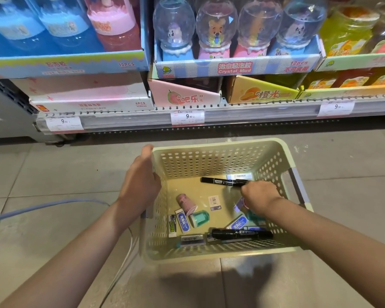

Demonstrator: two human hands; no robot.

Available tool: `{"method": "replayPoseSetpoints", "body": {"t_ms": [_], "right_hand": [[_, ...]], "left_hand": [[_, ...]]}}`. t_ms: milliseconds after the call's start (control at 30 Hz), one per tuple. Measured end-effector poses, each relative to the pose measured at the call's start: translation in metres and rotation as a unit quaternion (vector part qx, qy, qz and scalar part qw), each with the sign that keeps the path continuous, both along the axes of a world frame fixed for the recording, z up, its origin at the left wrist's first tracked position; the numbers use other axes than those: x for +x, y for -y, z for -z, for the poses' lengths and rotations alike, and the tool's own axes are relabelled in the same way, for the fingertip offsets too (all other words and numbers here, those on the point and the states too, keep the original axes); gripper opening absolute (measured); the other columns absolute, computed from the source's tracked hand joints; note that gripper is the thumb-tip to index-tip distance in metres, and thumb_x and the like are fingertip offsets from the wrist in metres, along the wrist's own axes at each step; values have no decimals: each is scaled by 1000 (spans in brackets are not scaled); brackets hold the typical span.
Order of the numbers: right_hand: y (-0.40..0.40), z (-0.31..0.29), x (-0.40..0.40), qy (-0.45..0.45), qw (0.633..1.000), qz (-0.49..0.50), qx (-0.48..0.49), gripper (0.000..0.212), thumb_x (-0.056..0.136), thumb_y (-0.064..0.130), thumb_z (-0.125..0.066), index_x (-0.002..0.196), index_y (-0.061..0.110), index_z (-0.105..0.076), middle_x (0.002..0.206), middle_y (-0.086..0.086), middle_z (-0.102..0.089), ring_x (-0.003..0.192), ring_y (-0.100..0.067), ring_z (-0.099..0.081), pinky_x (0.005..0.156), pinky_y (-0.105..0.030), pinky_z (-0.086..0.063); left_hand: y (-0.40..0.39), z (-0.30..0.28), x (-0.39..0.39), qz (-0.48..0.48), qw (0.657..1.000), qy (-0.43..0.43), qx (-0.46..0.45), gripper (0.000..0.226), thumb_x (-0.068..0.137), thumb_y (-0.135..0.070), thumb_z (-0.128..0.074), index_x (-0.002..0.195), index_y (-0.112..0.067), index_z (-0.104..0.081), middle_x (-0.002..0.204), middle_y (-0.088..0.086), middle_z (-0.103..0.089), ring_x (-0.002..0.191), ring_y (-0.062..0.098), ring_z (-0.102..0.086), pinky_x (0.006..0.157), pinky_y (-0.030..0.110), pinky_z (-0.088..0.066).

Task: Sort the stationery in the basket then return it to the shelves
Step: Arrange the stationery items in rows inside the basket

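A pale green perforated basket point(209, 162) sits on the floor below the shelves. My left hand point(140, 181) grips its left rim. My right hand point(259, 196) reaches inside and holds black markers point(222, 181) by one end, near the back wall. On the basket floor lie a pink cylinder point(186, 204), a teal sharpener-like item point(201, 218), several erasers point(183, 223), a small barcode packet point(215, 202) and a thick black marker point(241, 234) at the front. More items are hidden under my right hand.
Shelves point(209, 112) above hold boxes of crystal mud globes point(216, 30), blue and pink jars point(111, 23) and yellow jars point(347, 30), with price tags point(187, 116) on the rail. A grey-blue cable point(42, 206) crosses the tiled floor at the left.
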State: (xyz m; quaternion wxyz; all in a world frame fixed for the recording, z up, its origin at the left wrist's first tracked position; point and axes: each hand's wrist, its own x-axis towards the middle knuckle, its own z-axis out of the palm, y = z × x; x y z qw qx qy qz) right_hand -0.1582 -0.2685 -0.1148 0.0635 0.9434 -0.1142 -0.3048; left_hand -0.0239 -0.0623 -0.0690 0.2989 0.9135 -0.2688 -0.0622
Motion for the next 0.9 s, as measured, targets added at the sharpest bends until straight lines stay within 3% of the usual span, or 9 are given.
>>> {"method": "replayPoseSetpoints", "body": {"t_ms": [167,267,333,400,467,567,633,700,900], "right_hand": [[2,17,1,-30,999,14,-6,26,93,12,-53,118,8,-51,115,-6,-59,101,-20,-61,72,-25,-45],[4,19,3,-15,999,45,25,23,90,12,-56,113,8,-53,108,-7,-59,93,-19,-59,74,-26,-47],[8,19,7,19,991,96,87,13,91,15,-55,103,9,-58,94,-5,-58,85,-19,-60,74,-26,-50],[11,14,11,47,966,170,188,10,91,20,-55,91,12,-60,87,-3,-61,82,-17,-64,70,-24,-54],[11,4,13,53,931,213,293,11,90,19,-59,98,13,-63,95,-3,-66,77,-10,-61,60,-14,-46],[7,-12,11,73,862,258,431,33,89,8,-59,122,8,-59,109,-4,-65,79,-6,-55,58,-5,-40],[4,-17,8,91,784,310,530,34,89,4,-57,123,7,-58,104,-2,-65,82,-6,-58,67,-5,-46],[0,-16,5,103,710,341,608,34,90,2,-54,124,10,-56,105,-2,-65,93,-12,-60,83,-19,-50],[-15,-17,13,186,648,302,674,43,83,11,-61,126,9,-54,120,-5,-64,111,-14,-60,97,-25,-48]], "left_hand": [[0,6,1,-19,996,27,78,50,75,10,-52,122,-2,-41,107,16,-52,91,29,-57,65,26,-39],[7,0,-4,-20,983,132,127,60,71,0,-59,129,-4,-43,128,18,-47,116,32,-48,87,39,-42],[14,-8,-10,20,976,194,98,54,70,-3,-61,123,-7,-50,127,17,-50,118,30,-47,95,45,-38],[20,-13,-18,84,974,204,54,43,71,-4,-62,114,-8,-56,115,12,-54,105,26,-52,89,42,-43],[26,-13,-26,122,986,108,22,38,74,-7,-63,112,-11,-56,107,2,-52,95,16,-50,80,30,-46],[32,-3,-28,97,989,-104,-30,40,74,-16,-70,111,-18,-54,99,-6,-50,86,10,-51,71,21,-46],[34,2,-24,84,977,-186,-57,41,71,-18,-75,106,-20,-53,92,-5,-55,82,12,-56,69,23,-50],[35,6,-19,80,965,-239,-76,43,69,-19,-77,105,-20,-54,94,-1,-60,84,16,-62,73,30,-55],[36,10,-13,86,917,-375,-105,58,65,-27,-81,115,-22,-53,106,2,-65,93,18,-67,78,38,-57]]}}
